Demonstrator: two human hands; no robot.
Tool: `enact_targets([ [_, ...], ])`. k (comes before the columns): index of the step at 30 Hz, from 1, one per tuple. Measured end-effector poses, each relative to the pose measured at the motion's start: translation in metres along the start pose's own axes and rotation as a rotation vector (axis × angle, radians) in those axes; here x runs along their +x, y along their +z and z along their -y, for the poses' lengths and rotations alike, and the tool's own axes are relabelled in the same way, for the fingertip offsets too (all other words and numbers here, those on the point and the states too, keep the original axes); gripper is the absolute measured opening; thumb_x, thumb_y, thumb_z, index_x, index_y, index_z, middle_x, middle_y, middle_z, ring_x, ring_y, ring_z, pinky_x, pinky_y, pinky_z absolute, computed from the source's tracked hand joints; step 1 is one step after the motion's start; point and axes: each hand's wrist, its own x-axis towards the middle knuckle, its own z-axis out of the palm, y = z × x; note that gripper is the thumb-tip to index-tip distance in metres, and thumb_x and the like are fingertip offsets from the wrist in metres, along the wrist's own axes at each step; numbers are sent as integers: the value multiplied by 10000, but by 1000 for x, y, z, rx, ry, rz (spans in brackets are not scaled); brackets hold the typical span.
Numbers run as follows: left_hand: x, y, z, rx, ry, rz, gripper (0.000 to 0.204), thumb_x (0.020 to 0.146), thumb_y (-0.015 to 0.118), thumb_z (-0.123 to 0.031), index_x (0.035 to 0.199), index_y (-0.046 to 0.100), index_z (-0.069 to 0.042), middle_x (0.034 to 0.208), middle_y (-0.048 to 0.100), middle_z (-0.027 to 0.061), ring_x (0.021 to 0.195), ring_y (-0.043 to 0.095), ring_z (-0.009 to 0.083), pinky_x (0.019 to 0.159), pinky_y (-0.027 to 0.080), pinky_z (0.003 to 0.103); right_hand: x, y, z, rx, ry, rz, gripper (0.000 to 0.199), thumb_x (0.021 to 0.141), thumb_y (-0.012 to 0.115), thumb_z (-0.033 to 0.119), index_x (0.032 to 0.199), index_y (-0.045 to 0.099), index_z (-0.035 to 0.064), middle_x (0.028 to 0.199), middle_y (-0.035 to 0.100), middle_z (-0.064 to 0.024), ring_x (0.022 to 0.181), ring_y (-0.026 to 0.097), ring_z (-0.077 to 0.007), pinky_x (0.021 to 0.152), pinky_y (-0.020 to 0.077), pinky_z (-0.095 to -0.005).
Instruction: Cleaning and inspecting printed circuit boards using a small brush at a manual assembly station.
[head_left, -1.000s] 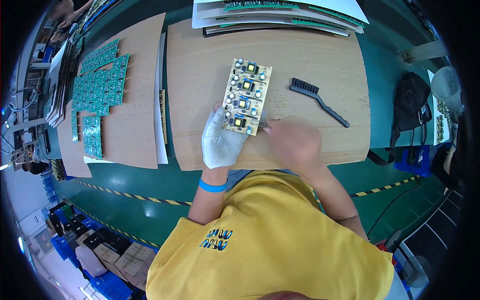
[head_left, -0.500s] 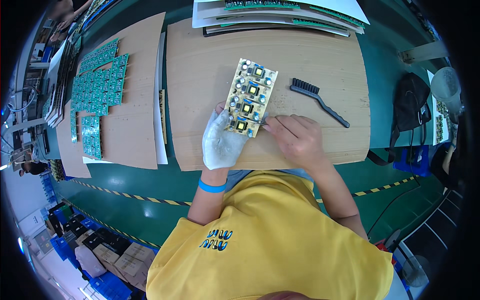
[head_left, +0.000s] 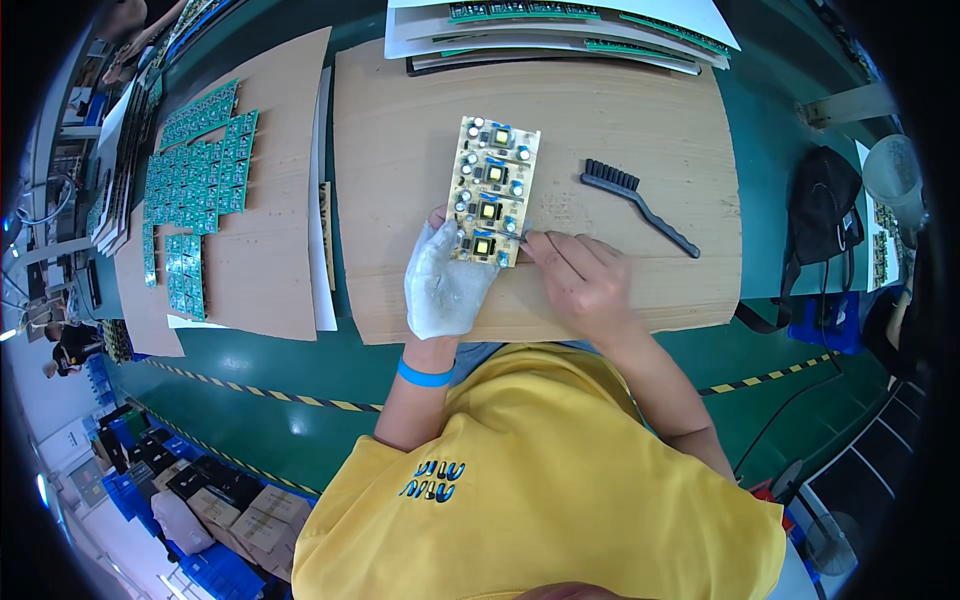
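Observation:
A tan circuit board panel with several repeated sections rests in my white-gloved left hand. My left thumb lies along its near left edge and the palm is beneath it; the other fingers are mostly hidden under the board. Yellow-topped transformers and small round capacitors stand up from the panel. My bare right hand is closed in a pinch around a slim dark metal tool, whose tip reaches over the board's nearest section. Most of that tool is hidden by the fingers, so its exact kind cannot be made out.
A black brush lies on the cardboard sheet, right of the board. Green circuit boards cover another cardboard at left. Stacked white sheets with boards stand at the far edge. A black bag sits at right.
The board panel has turned slightly counterclockwise and its far end has shifted left. My right hand and the slim tool have moved a little left with it.

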Motion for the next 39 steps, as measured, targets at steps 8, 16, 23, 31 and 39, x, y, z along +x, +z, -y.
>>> enact_targets([
  [8,-1,5,-2,13,20,-4,216,1038,532,-171,1230,526,-71,1325,639,139,1220,621,286,1047,488,477,-2,-1,-1,-41,-6,-32,251,811,784,72,1047,718,17,842,661,-53,633,631,-181,530,509,-301],
  [16,-1,2,0,8,38,-12,216,1036,536,-165,1234,522,-80,1339,634,144,1238,615,302,1065,477,488,-2,0,1,-61,4,-40,251,812,778,62,1052,719,20,847,664,-52,625,627,-179,529,510,-301],
  [23,-2,2,-1,25,37,31,219,1041,531,-158,1243,515,-75,1324,637,150,1232,620,300,1046,495,479,-3,2,0,-47,5,-29,258,804,772,55,1055,716,23,849,664,-51,627,631,-178,531,515,-303],
  [31,0,4,-2,82,23,40,208,1055,529,-166,1241,518,-73,1320,638,150,1226,624,295,1038,510,475,0,1,0,17,40,-2,264,772,823,22,1021,738,30,840,689,-71,635,648,-206,542,525,-323],
  [39,0,6,3,-105,141,69,202,1052,543,-171,1238,530,-93,1383,612,154,1271,601,345,1102,434,635,10,-28,-18,-17,168,-123,295,813,814,50,1095,738,5,916,725,-135,719,689,-292,633,563,-373],
])
